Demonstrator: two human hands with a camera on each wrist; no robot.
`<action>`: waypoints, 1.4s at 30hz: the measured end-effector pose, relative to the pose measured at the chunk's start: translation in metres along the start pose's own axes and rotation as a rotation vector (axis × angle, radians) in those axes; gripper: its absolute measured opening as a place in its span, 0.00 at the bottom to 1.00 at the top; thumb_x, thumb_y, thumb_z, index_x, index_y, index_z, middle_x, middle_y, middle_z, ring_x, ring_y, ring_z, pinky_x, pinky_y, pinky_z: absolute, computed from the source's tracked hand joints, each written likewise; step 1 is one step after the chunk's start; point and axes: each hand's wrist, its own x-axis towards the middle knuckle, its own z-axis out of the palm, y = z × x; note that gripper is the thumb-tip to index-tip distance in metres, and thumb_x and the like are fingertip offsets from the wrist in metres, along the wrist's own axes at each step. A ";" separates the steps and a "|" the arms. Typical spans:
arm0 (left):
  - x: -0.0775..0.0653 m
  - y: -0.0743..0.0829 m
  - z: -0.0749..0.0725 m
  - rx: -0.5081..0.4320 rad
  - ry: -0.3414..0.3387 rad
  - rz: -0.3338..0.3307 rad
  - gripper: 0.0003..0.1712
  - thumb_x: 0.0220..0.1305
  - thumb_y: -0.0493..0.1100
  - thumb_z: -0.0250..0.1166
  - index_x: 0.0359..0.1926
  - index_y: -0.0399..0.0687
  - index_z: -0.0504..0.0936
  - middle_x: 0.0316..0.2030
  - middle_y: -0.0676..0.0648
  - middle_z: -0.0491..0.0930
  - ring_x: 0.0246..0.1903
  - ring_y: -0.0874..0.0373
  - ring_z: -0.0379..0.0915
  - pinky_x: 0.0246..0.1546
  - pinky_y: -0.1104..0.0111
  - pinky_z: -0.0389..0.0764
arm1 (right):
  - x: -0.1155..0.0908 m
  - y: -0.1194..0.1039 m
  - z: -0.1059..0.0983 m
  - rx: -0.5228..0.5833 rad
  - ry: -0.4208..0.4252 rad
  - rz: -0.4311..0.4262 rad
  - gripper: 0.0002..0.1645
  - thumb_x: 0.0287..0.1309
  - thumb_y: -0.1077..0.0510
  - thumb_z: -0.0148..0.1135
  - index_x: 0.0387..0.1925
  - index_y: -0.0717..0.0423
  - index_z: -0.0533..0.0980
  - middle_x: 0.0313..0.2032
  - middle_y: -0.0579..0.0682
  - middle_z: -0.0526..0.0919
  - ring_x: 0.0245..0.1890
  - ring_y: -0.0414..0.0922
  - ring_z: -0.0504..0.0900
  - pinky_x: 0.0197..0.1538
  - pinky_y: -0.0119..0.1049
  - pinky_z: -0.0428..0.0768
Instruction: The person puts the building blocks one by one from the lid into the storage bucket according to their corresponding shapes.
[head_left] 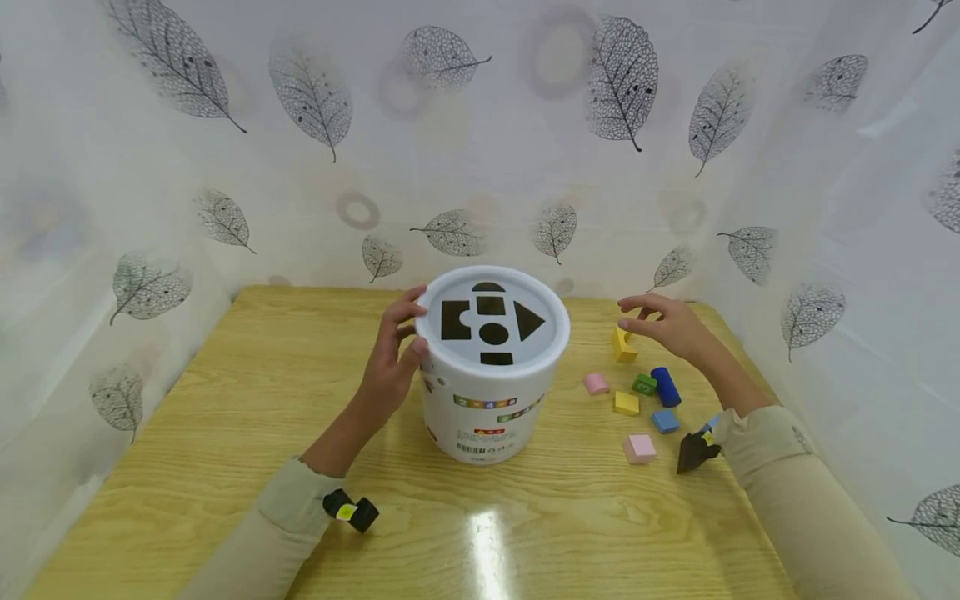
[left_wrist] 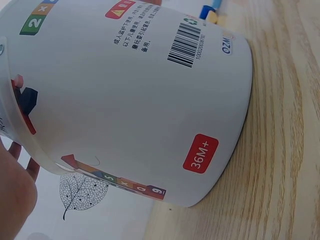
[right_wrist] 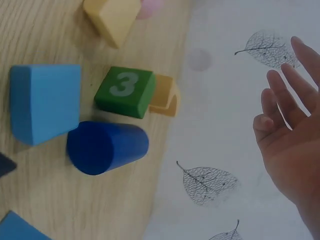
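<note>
- The white bucket (head_left: 487,387) stands upright near the middle of the wooden table (head_left: 300,375); its walls hide the inside.
- Its lid (head_left: 495,318) is on and has dark cut-outs: half-moon hole (head_left: 488,287) at 12 o'clock, square hole (head_left: 491,306) just inside that, triangular hole (head_left: 528,321) at 3, rectangular hole (head_left: 496,358) at 6, notched hole (head_left: 452,321) at 9, round hole (head_left: 493,334) near the centre. What lies beneath them is too dark to tell.
- The left hand (head_left: 388,358) grasps the bucket at 9 o'clock, fingers and thumb spread about the rim.
- The right hand (head_left: 667,325) is released, fingers loosely bent just above the tall yellow block (head_left: 623,348), which is on the table toward the bucket's 3 o'clock.
- The other blocks lie outside the bucket, between its 3 and 4 o'clock. Around the green block (head_left: 643,383), marked 3: blue cylinder (head_left: 665,387) just beside it at 3 o'clock, light-blue block (head_left: 665,421) at 5, pink cube (head_left: 640,448) at 6, low yellow block (head_left: 626,403) between 7 and 8, small pink block (head_left: 596,383) at 9.
</note>
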 end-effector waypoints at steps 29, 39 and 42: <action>0.000 -0.001 0.000 -0.018 -0.004 0.007 0.33 0.76 0.60 0.53 0.63 0.37 0.62 0.76 0.44 0.56 0.73 0.50 0.54 0.63 0.63 0.65 | 0.014 0.067 0.018 -0.050 -0.154 0.122 0.43 0.66 0.42 0.63 0.73 0.60 0.63 0.67 0.66 0.69 0.52 0.57 0.72 0.42 0.40 0.75; 0.001 -0.001 0.000 -0.017 -0.003 0.011 0.35 0.74 0.63 0.54 0.63 0.37 0.62 0.75 0.44 0.57 0.73 0.49 0.54 0.62 0.61 0.65 | 0.018 0.074 0.020 -0.025 -0.199 0.104 0.44 0.66 0.47 0.65 0.74 0.64 0.61 0.70 0.66 0.66 0.55 0.61 0.72 0.49 0.47 0.77; 0.000 0.000 0.000 -0.019 -0.004 0.011 0.35 0.75 0.62 0.53 0.63 0.37 0.62 0.76 0.44 0.57 0.73 0.49 0.54 0.63 0.61 0.65 | 0.020 0.073 0.020 -0.019 -0.207 0.102 0.43 0.66 0.49 0.65 0.74 0.64 0.60 0.71 0.67 0.65 0.56 0.63 0.72 0.51 0.49 0.77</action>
